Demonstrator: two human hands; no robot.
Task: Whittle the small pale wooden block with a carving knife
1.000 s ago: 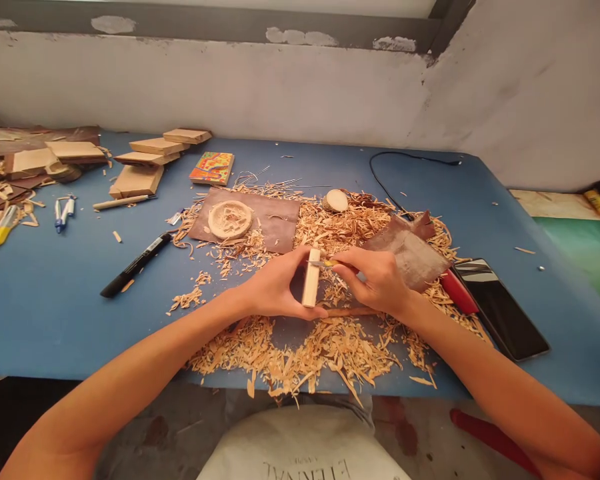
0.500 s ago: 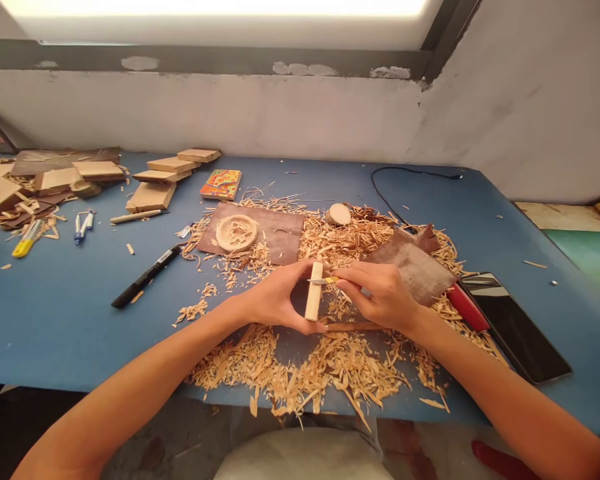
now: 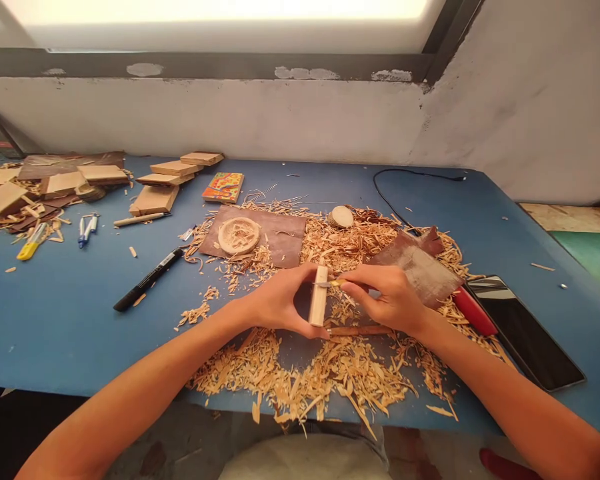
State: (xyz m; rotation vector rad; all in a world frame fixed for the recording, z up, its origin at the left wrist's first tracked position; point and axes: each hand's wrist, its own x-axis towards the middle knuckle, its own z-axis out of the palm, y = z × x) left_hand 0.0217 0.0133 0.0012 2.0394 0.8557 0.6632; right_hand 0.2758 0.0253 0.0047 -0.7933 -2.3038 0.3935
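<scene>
A pale, narrow wooden block (image 3: 318, 307) is clasped lengthwise between the thumb and fingers of my left hand (image 3: 279, 301). My right hand (image 3: 393, 299) is closed around a small carving knife (image 3: 325, 284) with a yellowish handle, most of it hidden by the fingers. Its blade lies across the upper part of the block, touching it. Wood shavings (image 3: 325, 373) are heaped below and around both hands. Beneath my right hand rests a thin brown stick (image 3: 360, 330), partly covered.
Brown sandpaper (image 3: 287, 247) bears a carved wooden disc (image 3: 239, 235). A phone (image 3: 527, 333) and red-handled tool (image 3: 473, 310) lie right; a black marker (image 3: 147, 280) lies left. Wooden blocks (image 3: 155, 199), a yellow cutter (image 3: 31, 243) and a cable (image 3: 415, 171) are farther back.
The whole view has shifted slightly, moving everything a little down and right in the picture. Both hands keep their hold, and the knife blade still lies across the wooden block.
</scene>
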